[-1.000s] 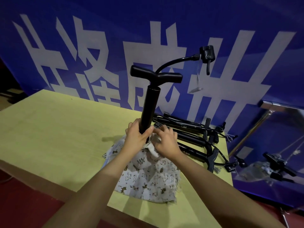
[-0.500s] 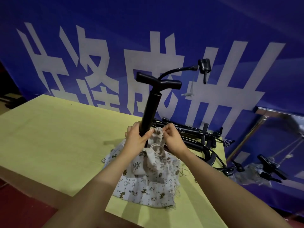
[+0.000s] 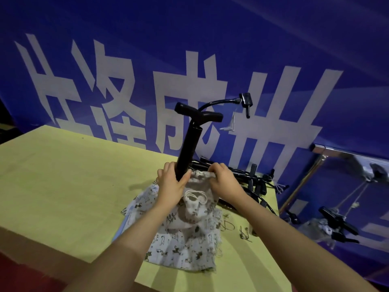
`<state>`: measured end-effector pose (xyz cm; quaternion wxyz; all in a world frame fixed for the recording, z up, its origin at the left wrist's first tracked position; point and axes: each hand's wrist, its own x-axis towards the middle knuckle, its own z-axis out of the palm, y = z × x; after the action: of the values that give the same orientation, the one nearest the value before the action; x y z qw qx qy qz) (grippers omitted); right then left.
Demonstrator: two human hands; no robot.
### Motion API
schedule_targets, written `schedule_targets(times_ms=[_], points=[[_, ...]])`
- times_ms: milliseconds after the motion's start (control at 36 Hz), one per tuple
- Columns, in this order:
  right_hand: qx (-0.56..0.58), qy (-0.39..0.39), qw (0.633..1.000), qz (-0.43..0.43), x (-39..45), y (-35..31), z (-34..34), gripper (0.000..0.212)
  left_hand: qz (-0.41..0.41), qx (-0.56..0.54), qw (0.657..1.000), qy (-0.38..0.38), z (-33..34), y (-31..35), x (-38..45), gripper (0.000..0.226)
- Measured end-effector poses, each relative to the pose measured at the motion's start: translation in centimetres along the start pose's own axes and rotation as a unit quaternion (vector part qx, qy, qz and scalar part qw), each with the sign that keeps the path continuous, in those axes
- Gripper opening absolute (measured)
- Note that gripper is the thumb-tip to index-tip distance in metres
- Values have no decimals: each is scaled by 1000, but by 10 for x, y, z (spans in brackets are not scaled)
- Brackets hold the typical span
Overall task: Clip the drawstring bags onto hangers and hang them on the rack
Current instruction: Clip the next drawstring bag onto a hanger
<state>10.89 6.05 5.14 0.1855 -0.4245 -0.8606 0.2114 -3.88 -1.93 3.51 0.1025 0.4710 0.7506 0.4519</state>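
Note:
A black T-handled pump [image 3: 189,148] stands upright on the yellow table [image 3: 63,186], its hose curving up to a nozzle head [image 3: 245,101]. My left hand [image 3: 171,184] grips the pump's lower barrel and pinches the rim of a beige leaf-print drawstring bag [image 3: 197,207]. My right hand [image 3: 224,180] holds the other side of that rim, stretching the bag's mouth beside the barrel. The bag's cord lies coiled on its front. Under it is a pile of cat-print bags [image 3: 179,247]. The pump's base is hidden by my hands and the cloth.
Several more black pumps [image 3: 248,180] lie at the table's far right edge. A chrome rack bar [image 3: 328,149] stands to the right, with dark items and cloth bags [image 3: 336,224] hanging from strings. A blue banner [image 3: 189,60] is behind. Small metal clips [image 3: 245,233] lie near the pile.
Both hands have lifted the beige bag's rim off the pile. My right hand has drawn its side of the rim away to the right, so the mouth is now stretched beside the barrel.

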Motion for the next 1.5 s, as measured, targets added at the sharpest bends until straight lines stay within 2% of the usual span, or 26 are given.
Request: schedule_targets(times_ms=[56, 139, 250, 306, 444, 500, 583, 639, 722, 778, 806, 861, 972, 1028, 1083, 1194, 1306, 1389, 1444, 1500], points=[[136, -4, 991, 11, -2, -4, -7, 23, -2, 2, 1000, -6, 1, 0, -1, 29], [282, -4, 959, 29, -4, -18, -11, 33, 8, 13, 1000, -22, 4, 2, -4, 33], [473, -9, 877, 83, -1, -38, -13, 37, 37, 20, 998, -43, 8, 7, -6, 32], [517, -6, 852, 82, 1, -42, -14, 32, 51, 37, 997, -49, 9, 8, -7, 33], [498, 56, 863, 66, 2, -42, -13, 27, 62, 17, 993, -97, 4, 8, -7, 40], [478, 50, 875, 60, 0, -40, -12, 27, 50, 6, 990, -133, -1, 7, -5, 46], [452, 41, 890, 45, -5, -34, -6, 23, 19, -41, 985, -169, -8, 7, -1, 40], [433, 36, 900, 43, -8, -32, 2, 17, -44, -128, 978, -158, -11, 9, 0, 40], [403, 16, 914, 42, -10, -28, 15, 20, -125, -264, 951, -106, -12, 11, 0, 44], [369, 5, 929, 36, -9, -26, 21, 28, -133, -319, 935, -78, -12, 11, 1, 64], [352, 4, 936, 33, -9, -26, 23, 30, -115, -328, 935, -67, -13, 14, -1, 64], [329, 7, 944, 29, -8, -25, 26, 33, -71, -321, 943, -54, -15, 20, -3, 58], [300, 4, 954, 22, -5, -27, 31, 38, -22, -271, 961, -51, -12, 15, -10, 86], [278, 1, 960, 19, -3, -28, 35, 40, -10, -253, 967, -37, -14, 11, -12, 79], [264, 2, 964, 20, -1, -29, 38, 41, 3, -232, 973, -18, -20, 16, -15, 61], [247, -7, 969, 14, 2, -31, 37, 43, 10, -131, 991, 8, -26, 18, -15, 43], [261, 18, 965, -2, 1, -34, 27, 39, 37, -79, 996, 26, -28, 19, -9, 52], [270, 58, 961, -5, 2, -39, 16, 33, 60, -66, 996, 10, -32, 29, -2, 60], [263, 93, 960, -10, 3, -41, 6, 22, 43, -66, 997, -6, -35, 34, 3, 62], [277, 114, 954, -5, 6, -42, -4, 15, 4, -15, 1000, -18, -38, 36, 9, 61]])
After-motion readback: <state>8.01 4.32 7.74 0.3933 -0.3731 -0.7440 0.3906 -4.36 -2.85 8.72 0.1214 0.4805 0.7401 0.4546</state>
